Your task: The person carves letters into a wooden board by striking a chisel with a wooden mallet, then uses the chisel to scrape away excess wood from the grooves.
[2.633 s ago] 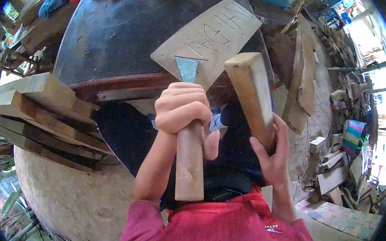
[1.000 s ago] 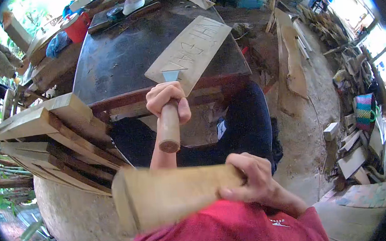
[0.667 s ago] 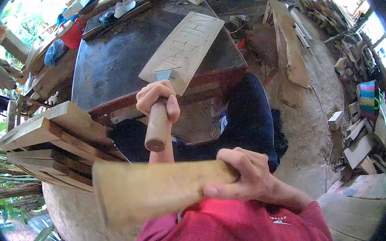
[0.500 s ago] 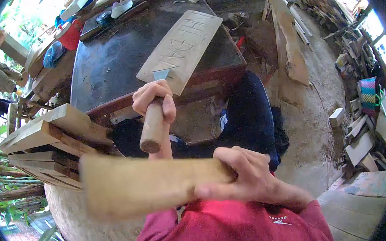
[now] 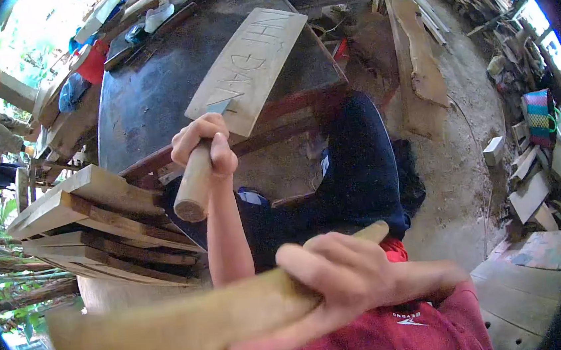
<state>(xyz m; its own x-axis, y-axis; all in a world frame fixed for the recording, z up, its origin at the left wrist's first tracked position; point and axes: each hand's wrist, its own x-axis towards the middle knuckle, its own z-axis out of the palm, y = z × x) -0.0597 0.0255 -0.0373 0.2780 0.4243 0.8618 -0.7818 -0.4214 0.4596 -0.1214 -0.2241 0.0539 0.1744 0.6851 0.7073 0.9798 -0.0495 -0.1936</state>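
Observation:
A pale wooden board [image 5: 263,56] with carved lettering lies on the dark table, overhanging its front edge. My left hand [image 5: 207,141] is closed around a chisel [image 5: 195,186]; the thick round handle slants toward me. Its flat metal blade meets the near end of the board beside the last letter, though the exact cutting edge is hard to make out. Low and close to the camera, my right hand [image 5: 343,279] grips the narrow handle of a wooden mallet [image 5: 167,331], thumb stretched along it. The mallet's broad head points left, apart from the chisel and blurred.
The dark table [image 5: 148,113] carries wood pieces and small items at its far left. Thick planks [image 5: 95,191] are stacked by my left side. A long slab [image 5: 417,63] lies right of the table, and scrap wood [image 5: 532,196] plus a woven basket [image 5: 540,115] sit far right.
The mallet has swung down and left, nearer the camera, with my right hand lower. The chisel and board appear slightly further left as the view shifts; the blade stays at the board's near end.

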